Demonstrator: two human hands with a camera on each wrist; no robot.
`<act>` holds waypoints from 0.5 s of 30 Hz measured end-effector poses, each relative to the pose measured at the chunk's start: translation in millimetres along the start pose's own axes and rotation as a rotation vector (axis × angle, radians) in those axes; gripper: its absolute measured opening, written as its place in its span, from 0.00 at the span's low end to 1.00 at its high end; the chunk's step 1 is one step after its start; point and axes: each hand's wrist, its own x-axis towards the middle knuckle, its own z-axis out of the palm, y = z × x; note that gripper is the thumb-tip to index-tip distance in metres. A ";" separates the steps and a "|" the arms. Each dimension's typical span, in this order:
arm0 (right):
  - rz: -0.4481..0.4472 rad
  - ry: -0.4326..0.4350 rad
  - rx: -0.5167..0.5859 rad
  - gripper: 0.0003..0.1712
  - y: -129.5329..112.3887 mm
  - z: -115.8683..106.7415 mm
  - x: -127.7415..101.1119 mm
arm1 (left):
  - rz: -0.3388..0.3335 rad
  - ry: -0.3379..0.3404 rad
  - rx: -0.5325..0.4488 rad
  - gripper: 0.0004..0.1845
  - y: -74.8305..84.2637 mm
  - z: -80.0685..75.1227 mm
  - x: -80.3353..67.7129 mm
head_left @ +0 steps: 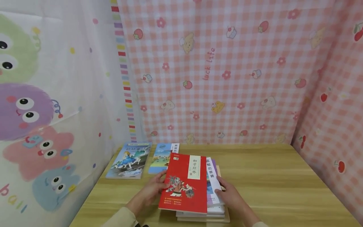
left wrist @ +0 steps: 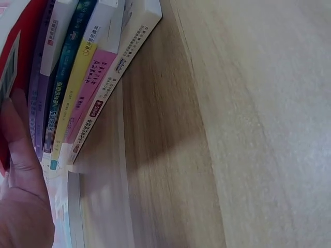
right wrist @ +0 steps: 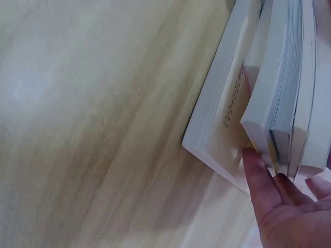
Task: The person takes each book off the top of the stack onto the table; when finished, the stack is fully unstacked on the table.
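My left hand (head_left: 154, 188) grips the left edge of a red book (head_left: 184, 186), thumb on its cover and fingers beneath. That book is tilted above a stack of several books and covers much of it. Beneath it shows a white-and-blue book (head_left: 213, 186). My right hand (head_left: 231, 197) holds the right side of the stack, thumb over the white-and-blue book's edge. In the right wrist view, its fingers (right wrist: 261, 181) lie against the corners of the upper books (right wrist: 289, 93), over a cream book (right wrist: 220, 134). The left wrist view shows the colored spines (left wrist: 85, 88) fanned out.
A book with a girl in a blue dress (head_left: 129, 160) lies at the table's back left. Beside it is a blue-and-green book (head_left: 161, 159), partly behind the red one. Patterned cloths (head_left: 227, 56) hang behind and at both sides of the wooden table (head_left: 272, 183).
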 end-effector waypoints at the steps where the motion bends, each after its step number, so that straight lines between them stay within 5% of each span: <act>1: 0.004 0.001 -0.012 0.34 -1.7 0.9 -0.3 | -0.001 0.003 -0.004 0.40 0.4 -1.0 -1.0; 15: -0.051 -0.029 -0.048 0.37 -6.5 -4.2 11.7 | 0.046 0.039 -0.035 0.42 4.8 -25.2 -16.7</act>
